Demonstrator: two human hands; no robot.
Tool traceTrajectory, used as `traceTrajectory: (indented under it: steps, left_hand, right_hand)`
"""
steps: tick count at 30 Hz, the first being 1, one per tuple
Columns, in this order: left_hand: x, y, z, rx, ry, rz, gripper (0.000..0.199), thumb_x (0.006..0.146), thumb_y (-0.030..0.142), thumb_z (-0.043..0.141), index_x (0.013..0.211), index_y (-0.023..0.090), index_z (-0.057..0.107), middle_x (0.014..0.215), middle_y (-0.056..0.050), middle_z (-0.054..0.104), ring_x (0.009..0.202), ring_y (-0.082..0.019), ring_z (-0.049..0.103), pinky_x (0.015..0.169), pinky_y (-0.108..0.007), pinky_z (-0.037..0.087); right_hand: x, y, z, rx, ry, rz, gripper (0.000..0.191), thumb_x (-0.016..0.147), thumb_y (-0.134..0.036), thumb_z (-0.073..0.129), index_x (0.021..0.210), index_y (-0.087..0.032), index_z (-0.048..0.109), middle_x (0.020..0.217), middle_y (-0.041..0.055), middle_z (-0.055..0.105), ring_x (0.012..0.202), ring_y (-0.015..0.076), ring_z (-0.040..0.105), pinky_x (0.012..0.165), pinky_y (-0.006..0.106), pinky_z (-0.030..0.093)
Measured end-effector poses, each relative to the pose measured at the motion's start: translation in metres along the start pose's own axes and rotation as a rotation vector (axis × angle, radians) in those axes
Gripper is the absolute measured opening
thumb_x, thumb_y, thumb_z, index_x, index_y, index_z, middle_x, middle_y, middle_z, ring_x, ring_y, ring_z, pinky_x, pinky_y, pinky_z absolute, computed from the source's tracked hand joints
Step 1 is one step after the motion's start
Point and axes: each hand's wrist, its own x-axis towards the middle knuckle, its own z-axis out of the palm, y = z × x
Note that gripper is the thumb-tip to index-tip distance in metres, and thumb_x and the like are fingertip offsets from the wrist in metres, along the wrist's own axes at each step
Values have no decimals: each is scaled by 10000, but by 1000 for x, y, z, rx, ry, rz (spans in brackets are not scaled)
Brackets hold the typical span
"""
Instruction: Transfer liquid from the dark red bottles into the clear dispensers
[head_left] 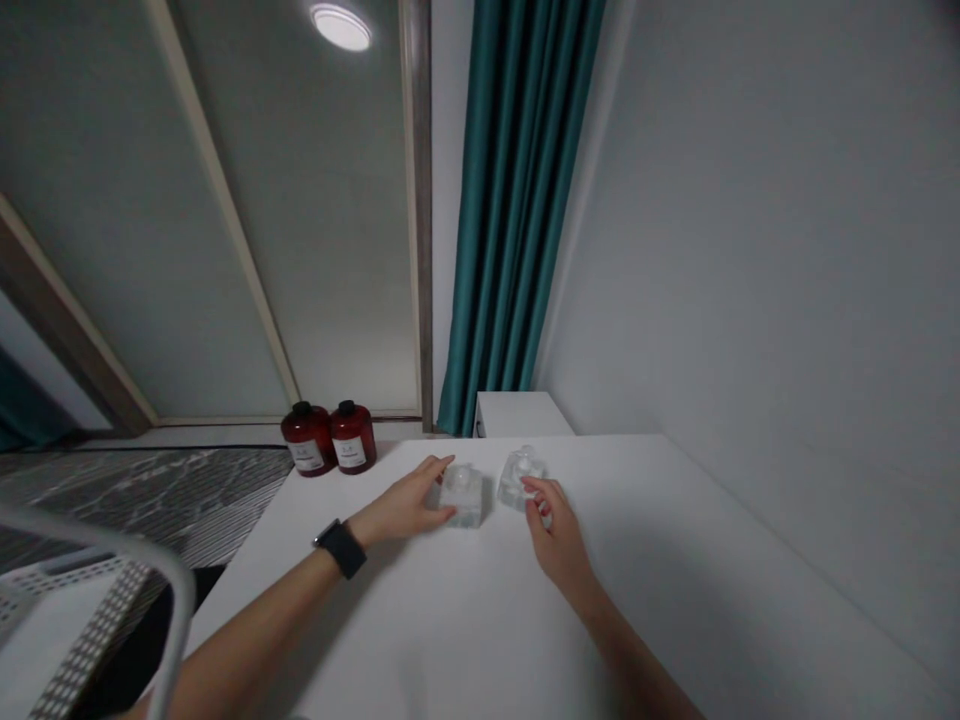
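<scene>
Two small clear, square bottles with rounded tops stand close together on the white table (465, 610). My left hand (401, 503), with a dark watch on its wrist, is at the left bottle (463, 498). Its thumb and fingers are spread around that bottle's left side, the thumb by the near corner and a fingertip by the far one. The right bottle (516, 480) is turned at an angle or slightly tilted; I cannot tell which. My right hand (556, 525) has its thumb and curled fingers at this bottle's near right side, covering part of it.
Two dark red bottles (352, 438) with black caps and white labels stand at the table's far left corner. A white perforated basket (94, 640) with a pale curved handle (180, 600) is at lower left. Behind the table are a white cabinet (523, 413) and a teal curtain (517, 200). A wall (787, 300) borders the right.
</scene>
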Motion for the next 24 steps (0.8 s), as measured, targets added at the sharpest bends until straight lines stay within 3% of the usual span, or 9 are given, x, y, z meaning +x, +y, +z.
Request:
traceTrajectory:
  steps: [4,10,18,24]
  left_hand:
    - [10,1,3,8,39,-56,575,842,351,632,1373,191,480,1257,-108,559,1144,-281,592,1055,-425,464]
    - [29,-6,5,-44,13,-76,622,858,394,626,1413,191,432,1324,-132,542,1093,-278,616,1016,-441,492]
    - [47,-11,10,-97,-46,-42,591,859,378,659,1386,190,469,1299,-123,547,1126,-267,609,1023,-412,487]
    - [53,-5,13,-106,-39,-42,539,850,377,683,1331,202,513,1258,-107,566,1101,-272,613,996,-420,504]
  right_hand:
    - [15,24,-10,-21,30,22,334,890,-256,482,1196,-194,602,1052,91,599,812,209,576,771,377,514]
    - [26,47,-12,-1,-65,36,579,789,-299,646,1343,-196,516,1296,138,557,916,233,598,823,419,542]
    - [47,65,-21,83,-295,40,528,788,-286,655,1309,-223,597,1377,121,582,1186,275,593,894,424,563]
    - [53,72,-25,145,-359,47,547,817,-284,648,1358,-242,578,1464,118,535,1320,276,527,1008,453,521]
